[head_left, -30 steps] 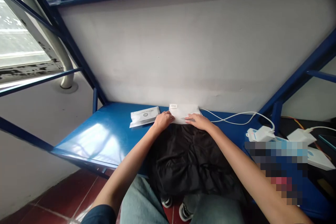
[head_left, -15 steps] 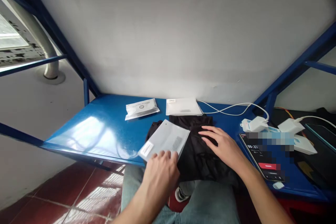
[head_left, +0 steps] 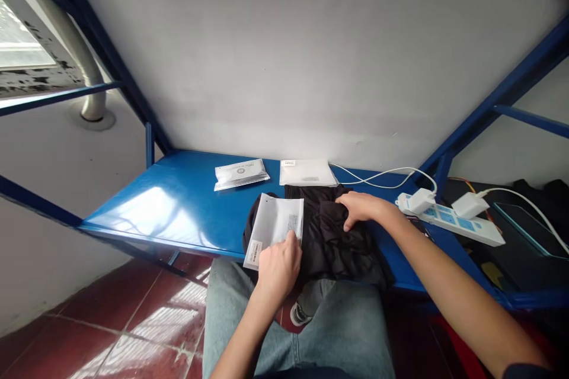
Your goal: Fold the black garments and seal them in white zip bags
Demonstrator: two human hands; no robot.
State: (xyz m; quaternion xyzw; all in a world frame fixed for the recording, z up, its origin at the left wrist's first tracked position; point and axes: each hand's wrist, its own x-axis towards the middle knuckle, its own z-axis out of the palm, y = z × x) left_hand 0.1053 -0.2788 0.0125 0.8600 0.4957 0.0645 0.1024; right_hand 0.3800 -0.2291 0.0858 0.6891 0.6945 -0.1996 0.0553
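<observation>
A crumpled black garment [head_left: 331, 237] lies at the near edge of the blue table [head_left: 178, 216], partly hanging over it. My left hand [head_left: 278, 266] grips the near edge of a flat white plastic bag [head_left: 273, 228] that rests on the garment's left side. My right hand [head_left: 362, 207] presses on the far right part of the garment, fingers curled into the fabric. A stack of the same white bags [head_left: 306, 173] lies by the wall. A smaller printed white pouch [head_left: 240, 173] lies to its left.
A white power strip [head_left: 457, 220] with two plugged adapters and white cables [head_left: 382, 176] sits at the right. Blue frame bars rise at both sides. A dark tablet [head_left: 528, 225] lies at the far right. My jeans-clad legs are under the table edge.
My left hand took one white bag from the stack by the wall and drew it back onto the garment. My right hand moved from the stack onto the garment.
</observation>
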